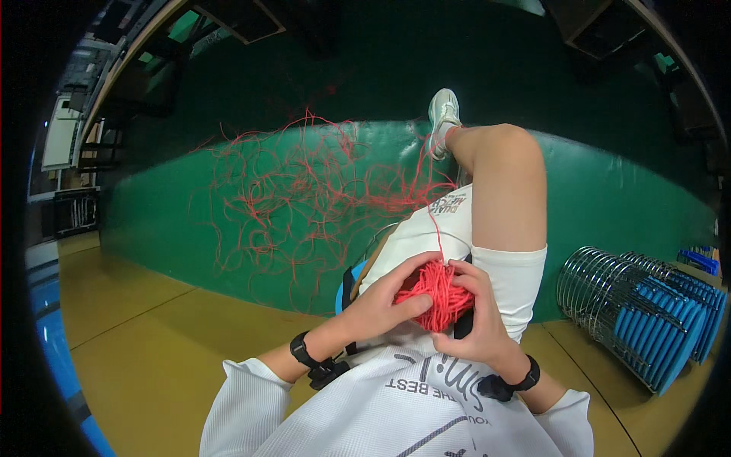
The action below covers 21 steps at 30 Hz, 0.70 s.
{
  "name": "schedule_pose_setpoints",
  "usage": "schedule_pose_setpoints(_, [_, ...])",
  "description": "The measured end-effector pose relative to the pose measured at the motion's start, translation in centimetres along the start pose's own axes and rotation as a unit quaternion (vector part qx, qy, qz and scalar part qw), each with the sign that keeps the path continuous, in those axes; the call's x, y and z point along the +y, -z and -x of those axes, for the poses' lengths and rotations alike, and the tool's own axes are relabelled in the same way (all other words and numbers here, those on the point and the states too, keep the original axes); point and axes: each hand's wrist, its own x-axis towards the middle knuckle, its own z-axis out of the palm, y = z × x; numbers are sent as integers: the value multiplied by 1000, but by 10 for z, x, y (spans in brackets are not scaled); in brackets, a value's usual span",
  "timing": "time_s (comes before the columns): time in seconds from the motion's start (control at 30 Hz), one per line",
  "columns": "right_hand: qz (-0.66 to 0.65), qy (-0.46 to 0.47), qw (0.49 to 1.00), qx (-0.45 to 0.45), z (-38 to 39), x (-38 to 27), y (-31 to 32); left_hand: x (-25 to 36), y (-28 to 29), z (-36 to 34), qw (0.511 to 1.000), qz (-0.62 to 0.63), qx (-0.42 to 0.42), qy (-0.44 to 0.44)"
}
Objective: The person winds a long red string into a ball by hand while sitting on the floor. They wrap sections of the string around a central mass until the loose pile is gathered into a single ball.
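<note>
A ball of red cord [435, 305] sits above my lap, held between both hands. My left hand [394, 297] wraps round its left side with the thumb across the front. My right hand [480, 312] grips its right side, fingers curled over the top. One strand [435, 225] runs from the ball up past my white shorts [405, 250] toward a large loose tangle of red cord [282, 183] spread over the green surface. My right leg is bent, and a white shoe [443, 122] is beside the tangle.
The green surface [152, 221] meets a yellow tiled floor [129, 312]. At the right stand stacked blue folding chairs with metal frames [640, 320]. Dark furniture [601, 30] lines the upper edges, with pale racks and panels [61, 137] at the far left.
</note>
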Motion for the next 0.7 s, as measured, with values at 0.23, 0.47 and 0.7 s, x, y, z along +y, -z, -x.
schedule_pose_setpoints(0.23, [-13, 100, 993, -53, 8, 4, 6, 6, -5, -19, 990, 104, -68, 71])
schedule_pose_setpoints(0.47, [17, -56, 996, -74, 0, -19, 19, -4, -18, -11, 991, -87, 69, -73])
schedule_pose_setpoints(0.7, [-40, -155, 984, -76, -7, -21, 15, -10, -19, -19, 952, -238, 74, -177])
